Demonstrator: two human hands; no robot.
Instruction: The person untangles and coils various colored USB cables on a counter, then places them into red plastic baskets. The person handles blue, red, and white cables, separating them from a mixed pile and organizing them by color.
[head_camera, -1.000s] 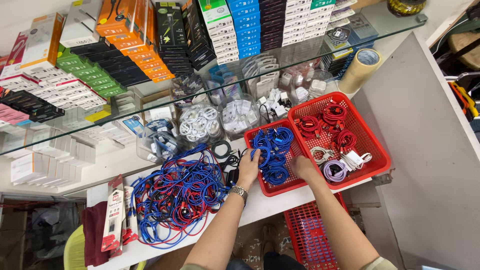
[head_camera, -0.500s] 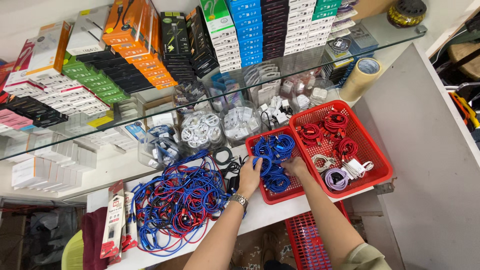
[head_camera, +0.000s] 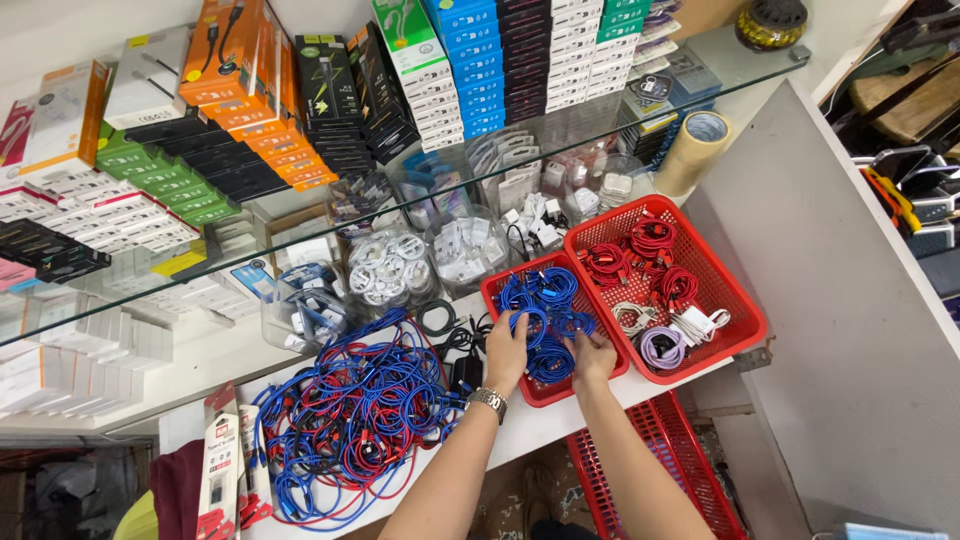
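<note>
Both hands were in the smaller red basket (head_camera: 497, 290), which sat on the white counter (head_camera: 540, 425) with its right wall touching a larger red basket (head_camera: 745, 320); the smaller one held coiled blue cables (head_camera: 545, 300), filling most of it. The left hand (head_camera: 507, 352), a metal watch (head_camera: 489, 401) on its wrist, lay at the near left of that basket; its fingers (head_camera: 518, 325) were curled loosely over a blue coil, partly closed rather than flat, and whether they truly pinched the coil could not be told. The right hand (head_camera: 594, 356) rested at the near right of the same basket, palm down, fingers bent onto the blue cables; it touched them, but a firm grasp could not be made out; the two hands were near each other, with a blue coil between them.

The larger basket held red coiled cables (head_camera: 650, 240) at the back and white and lilac ones (head_camera: 665, 345) at the front; left of the hands, a loose heap of blue and red cables (head_camera: 350, 420) spread over the counter, with black cables (head_camera: 450, 330) between heap and basket; a glass shelf (head_camera: 300, 215) above carried stacked boxes; a roll of tape (head_camera: 693, 150) stood behind the baskets.
</note>
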